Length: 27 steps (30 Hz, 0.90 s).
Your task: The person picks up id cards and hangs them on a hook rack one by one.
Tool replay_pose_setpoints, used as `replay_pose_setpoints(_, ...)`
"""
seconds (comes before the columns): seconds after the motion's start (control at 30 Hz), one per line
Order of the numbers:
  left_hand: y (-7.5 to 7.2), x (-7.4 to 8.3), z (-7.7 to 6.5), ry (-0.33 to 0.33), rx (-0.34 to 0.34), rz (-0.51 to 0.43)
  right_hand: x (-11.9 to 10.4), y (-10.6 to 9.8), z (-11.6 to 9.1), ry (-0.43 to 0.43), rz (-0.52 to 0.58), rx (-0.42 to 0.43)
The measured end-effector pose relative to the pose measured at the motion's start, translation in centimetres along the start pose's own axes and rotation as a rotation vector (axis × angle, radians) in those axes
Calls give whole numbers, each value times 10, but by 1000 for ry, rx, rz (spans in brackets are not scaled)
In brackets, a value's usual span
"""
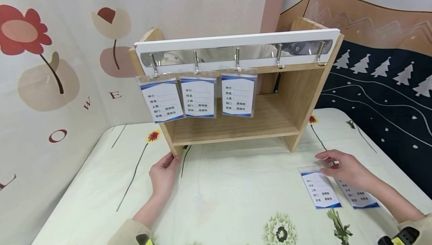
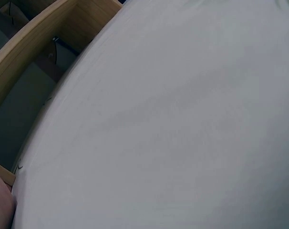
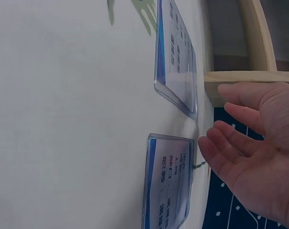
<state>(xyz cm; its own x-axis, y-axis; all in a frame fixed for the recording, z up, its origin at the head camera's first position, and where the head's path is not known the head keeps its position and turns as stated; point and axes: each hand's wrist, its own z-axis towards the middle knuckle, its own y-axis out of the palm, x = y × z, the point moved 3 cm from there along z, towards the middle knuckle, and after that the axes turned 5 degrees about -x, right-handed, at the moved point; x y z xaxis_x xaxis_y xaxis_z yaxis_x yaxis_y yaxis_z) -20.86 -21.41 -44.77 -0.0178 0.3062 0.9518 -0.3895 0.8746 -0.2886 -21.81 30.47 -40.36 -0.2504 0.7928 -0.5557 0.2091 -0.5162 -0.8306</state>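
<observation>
My left hand point(image 1: 164, 175) grips the bottom of the left front leg of a wooden shelf point(image 1: 236, 129); the left wrist view catches only a bit of that hand point(image 2: 0, 202). Three clear-sleeved name badges, a left one point(image 1: 162, 102), a middle one point(image 1: 198, 97) and a right one point(image 1: 238, 95), hang from the hooks on its white front rail point(image 1: 236, 39). Over two more badges on the table, one nearer point(image 1: 320, 189) and one partly covered point(image 1: 359, 195), is my right hand point(image 1: 349, 170). Its fingers point(image 3: 230, 164) are loosely bent, holding nothing in the right wrist view.
Two bare metal hooks, one point(image 1: 279, 57) beside another point(image 1: 320, 54), are on the rail's right part. A flower-print cloth point(image 1: 233, 185) covers the table. Behind stand a pale printed curtain point(image 1: 202, 5) and a dark tree-patterned one point(image 1: 378, 99).
</observation>
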Motion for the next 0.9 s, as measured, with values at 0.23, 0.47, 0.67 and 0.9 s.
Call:
replay_pose_setpoints(0.23,0,0,0,1,-3,7,2,1,0,-1,7,-6)
replay_pose_setpoints(0.47,0,2,-1,5,-2,7,4,1,0,-4,15,-11)
replay_pose_setpoints(0.67,0,2,-1,3,0,-2,6,2,1,2,11,-22)
replay_pose_setpoints(0.9,0,1,-1,6,-4,3,9,2,1,3,4,-22)
